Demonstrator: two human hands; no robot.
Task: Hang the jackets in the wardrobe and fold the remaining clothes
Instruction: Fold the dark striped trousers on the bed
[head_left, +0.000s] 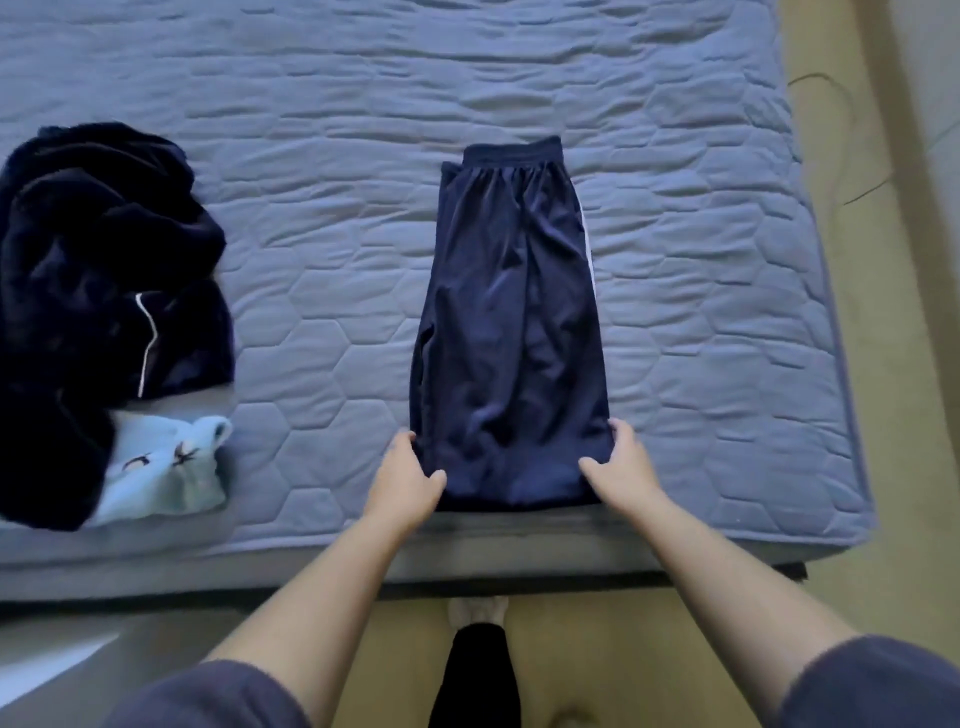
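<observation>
A pair of navy track trousers (511, 322) with a white side stripe lies folded lengthwise on the blue quilted mattress (701, 270), waistband at the far end. My left hand (408, 475) pinches the near left corner of the trousers. My right hand (623, 465) grips the near right corner. At the left edge of the bed sits a heap of dark fleece clothing (104, 270) with thin white piping. A light blue garment (166, 467) with small dark prints lies partly under that heap.
The mattress edge (519, 551) runs just in front of me, with its right corner near the yellowish floor (893, 415). A thin cable (857, 156) lies on the floor at the right. My feet and dark trouser leg (475, 670) stand below the bed edge.
</observation>
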